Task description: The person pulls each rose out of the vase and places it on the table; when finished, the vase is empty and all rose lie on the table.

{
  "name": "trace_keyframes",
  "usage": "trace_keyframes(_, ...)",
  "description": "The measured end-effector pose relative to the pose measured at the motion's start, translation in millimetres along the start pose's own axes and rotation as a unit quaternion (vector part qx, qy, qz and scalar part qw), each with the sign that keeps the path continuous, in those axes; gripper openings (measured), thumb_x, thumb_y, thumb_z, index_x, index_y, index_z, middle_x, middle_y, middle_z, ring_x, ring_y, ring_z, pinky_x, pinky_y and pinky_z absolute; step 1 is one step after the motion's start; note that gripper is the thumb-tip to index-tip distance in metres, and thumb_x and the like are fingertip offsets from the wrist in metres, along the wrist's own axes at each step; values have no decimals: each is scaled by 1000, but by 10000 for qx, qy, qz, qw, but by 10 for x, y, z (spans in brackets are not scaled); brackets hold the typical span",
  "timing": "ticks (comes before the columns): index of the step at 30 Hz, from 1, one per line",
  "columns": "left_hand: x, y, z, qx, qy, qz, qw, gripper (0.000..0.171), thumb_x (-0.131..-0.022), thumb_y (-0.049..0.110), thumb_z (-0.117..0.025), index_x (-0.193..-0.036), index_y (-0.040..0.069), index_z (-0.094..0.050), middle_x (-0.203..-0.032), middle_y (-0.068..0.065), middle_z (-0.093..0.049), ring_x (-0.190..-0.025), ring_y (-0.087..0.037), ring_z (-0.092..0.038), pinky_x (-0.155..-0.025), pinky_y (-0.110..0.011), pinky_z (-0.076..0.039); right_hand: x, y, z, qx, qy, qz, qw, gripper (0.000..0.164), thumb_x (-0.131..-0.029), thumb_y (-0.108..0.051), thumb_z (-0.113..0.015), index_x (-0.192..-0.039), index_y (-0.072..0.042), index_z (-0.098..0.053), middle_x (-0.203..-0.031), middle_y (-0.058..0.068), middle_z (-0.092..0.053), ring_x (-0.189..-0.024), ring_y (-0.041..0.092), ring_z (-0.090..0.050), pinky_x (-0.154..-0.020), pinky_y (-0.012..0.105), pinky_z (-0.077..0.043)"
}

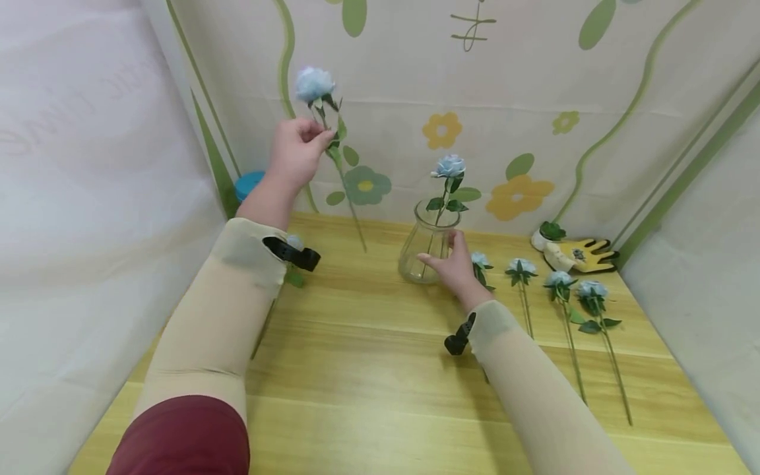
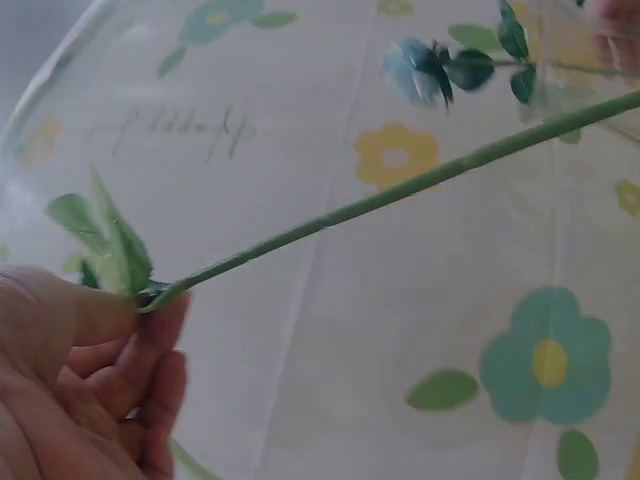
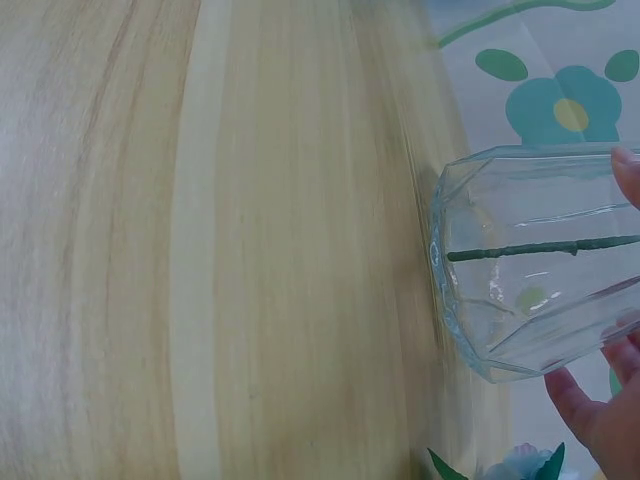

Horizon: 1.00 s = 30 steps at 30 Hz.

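My left hand (image 1: pixel 293 153) pinches the stem of a pale blue artificial rose (image 1: pixel 315 84) between thumb and fingers, just by its leaves. The rose is raised above the table at the left, its bloom up and its bare stem slanting down to the right. At the back of the table stands a clear glass vase (image 1: pixel 408 261) with angular sides. A second blue rose (image 1: pixel 449 166) stands in it, and its stem end (image 3: pixel 480 255) shows through the glass. My right hand (image 1: pixel 456 272) holds the vase from the right, thumb and fingers on opposite sides.
Several blue roses (image 1: pixel 559 280) lie on the wooden table (image 1: pixel 356 409) to the right. Another rose (image 1: pixel 295 243) lies partly hidden under the left forearm. At the back right are a yellow-black glove (image 1: pixel 590 254) and a small potted plant (image 1: pixel 552 230). A blue lid (image 1: pixel 248 183) shows behind the left arm.
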<state>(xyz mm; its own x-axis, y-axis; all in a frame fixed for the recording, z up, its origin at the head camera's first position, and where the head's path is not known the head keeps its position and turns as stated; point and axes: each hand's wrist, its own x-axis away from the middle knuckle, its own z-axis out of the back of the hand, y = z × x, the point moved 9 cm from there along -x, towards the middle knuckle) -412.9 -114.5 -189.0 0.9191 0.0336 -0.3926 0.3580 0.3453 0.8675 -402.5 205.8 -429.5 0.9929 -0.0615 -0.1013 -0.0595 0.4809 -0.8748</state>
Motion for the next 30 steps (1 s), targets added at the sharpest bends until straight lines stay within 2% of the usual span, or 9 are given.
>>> trace_keyframes(3, 56, -309, -15, -723, -573, 478, 9946, 25, -99, 18, -62, -98, -5, -69, -96, -9, -65, -88, -19, -53, -73, -31, -44, 8, -1, 12, -7, 0, 4, 10000, 91, -82, -45, -80, -148, -10, -28, -151, 15, -32, -139, 32, -30, -113, 48, -29)
trace_keyframes(6, 172, -647, -88, -1219, -1144, 799, 9827, 26, -100, 20, -61, -99, -5, -70, -103, -13, -64, -87, -22, -50, -71, -34, -43, 17, -12, 20, 18, 3, 1, 10000, 94, -80, -48, -80, -148, -11, -28, -151, 14, -32, -139, 31, -30, -113, 47, -29)
trace_keyframes(8, 251, -881, -146, -1525, -1513, 953, 9720, 27, -100, 21, -60, -97, -4, -71, -109, -16, -63, -84, -24, -49, -67, -36, -42, 22, -25, 22, -4, 6, -2, 10000, 90, -82, -43, -80, -148, -10, -28, -151, 15, -32, -139, 31, -30, -114, 47, -28)
trace_keyframes(10, 322, -1098, -204, -1824, -1884, 1126, 9584, 29, -100, 21, -59, -92, -3, -72, -106, -17, -65, -76, -22, -48, -63, -35, -41, 22, -35, 24, -36, -2, -6, 10000, 88, -84, -38, -80, -148, -10, -28, -151, 15, -32, -140, 32, -29, -114, 47, -28)
trace_keyframes(14, 437, -1463, -357, -2324, -2686, 1347, 9250, 32, -98, 20, -61, -75, -1, -72, -85, -12, -69, -66, -24, -50, -58, -33, -41, 19, -41, 38, -18, -2, -26, 10000, 87, -84, -36, -80, -149, -11, -27, -152, 15, -32, -140, 32, -29, -114, 48, -27)
trace_keyframes(17, 519, -1708, -494, -2618, -3225, 1470, 8977, 30, -96, 17, -62, -72, 1, -72, -76, -7, -70, -74, -30, -60, -64, -35, -48, 18, -30, 52, 65, 8, -49, 10000, 91, -82, -42, -80, -149, -11, -27, -152, 15, -31, -140, 32, -30, -114, 47, -28)
trace_keyframes(20, 595, -1950, -583, -2831, -3418, 1825, 8773, 22, -94, 14, -61, -80, 1, -73, -77, -5, -71, -81, -29, -64, -71, -36, -51, 17, -17, 59, 74, -4, -47, 10000, 92, -82, -43, -80, -150, -11, -26, -153, 15, -30, -140, 31, -29, -114, 48, -28)
trace_keyframes(24, 681, -2163, -676, -2796, -3418, 2281, 8677, 15, -89, 9, -63, -91, -2, -73, -80, -8, -70, -77, -25, -62, -72, -37, -52, 12, -16, 52, 45, -9, -24, 10000, 89, -84, -38, -80, -150, -10, -26, -153, 15, -30, -141, 32, -29, -114, 48, -27)
trace_keyframes(30, 737, -2281, -777, -2692, -3370, 2370, 8705, 13, -88, 5, -65, -85, -4, -73, -75, -10, -68, -66, -23, -61, -69, -36, -52, 0, -24, 40, -9, 25, 36, 10000, 84, -85, -33, -80, -148, -11, -29, -152, 15, -32, -140, 32, -30, -114, 48, -27)
